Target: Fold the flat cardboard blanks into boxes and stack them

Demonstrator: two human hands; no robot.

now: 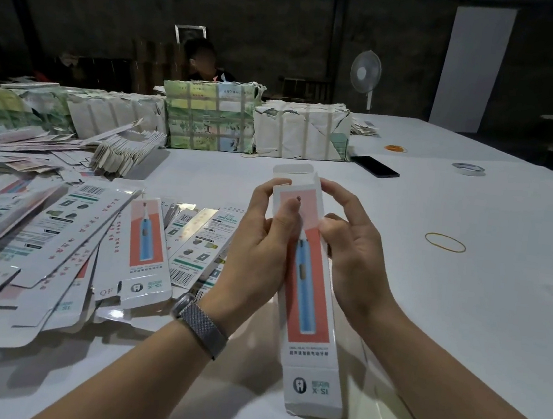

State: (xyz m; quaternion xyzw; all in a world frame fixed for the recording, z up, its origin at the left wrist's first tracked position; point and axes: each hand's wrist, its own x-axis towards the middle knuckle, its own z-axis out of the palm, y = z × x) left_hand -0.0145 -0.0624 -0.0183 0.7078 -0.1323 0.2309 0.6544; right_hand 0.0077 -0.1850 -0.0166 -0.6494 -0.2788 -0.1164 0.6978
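1. At centre frame I have one box (311, 282) in hand, already opened from flat into a long tube. It hangs just above the white table (464, 299), its near end towards the bottom of the frame.
2. My left hand (257, 241) grips the upper part of the box from the left, thumb pressed on the printed pink face and fingers curled round the side.
3. My right hand (353, 249) grips it from the right, fingers bent at the far end, where the top flap (293, 173) stands up, not yet tucked.
4. I judge this box about half made: body squared, far end open. I cannot tell whether the near end is closed.
5. At left of frame lies a loose heap of flat blanks (57, 246), so plenty of folding is left.
6. At upper left and upper centre sit wrapped bundles (210, 115), apparently unopened stock.
7. I see no stack of finished boxes anywhere in frame, so stacking looks barely begun or not begun.
8. On the right, well apart from the work, lies a rubber band (445, 242).
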